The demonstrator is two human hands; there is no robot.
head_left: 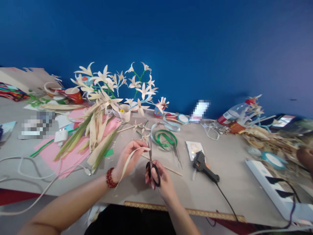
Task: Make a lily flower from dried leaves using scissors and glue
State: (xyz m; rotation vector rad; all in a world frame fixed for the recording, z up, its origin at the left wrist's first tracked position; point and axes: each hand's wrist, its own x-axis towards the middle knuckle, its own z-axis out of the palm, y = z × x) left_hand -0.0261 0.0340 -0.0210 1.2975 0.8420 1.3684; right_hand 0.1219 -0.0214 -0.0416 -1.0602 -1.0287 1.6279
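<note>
My left hand, with a red bead bracelet at its wrist, pinches one end of a pale corn husk strip. The strip's other end hangs down past the wrist. In my right hand is a pair of scissors with black handles, fingers through the loops and blades pointing away from me. The blades meet the strip's end by my left fingertips; whether they are cutting it I cannot tell. A thin wooden stick lies on the table just beyond the right hand. Small pale husk flowers lie past the scissor tips.
Husk flowers stand in cups at the back; corn husks lie on pink paper at left. Right of my hands are green ribbon, wires and a black glue gun with its cord. Farther right are a power strip and another person's hand.
</note>
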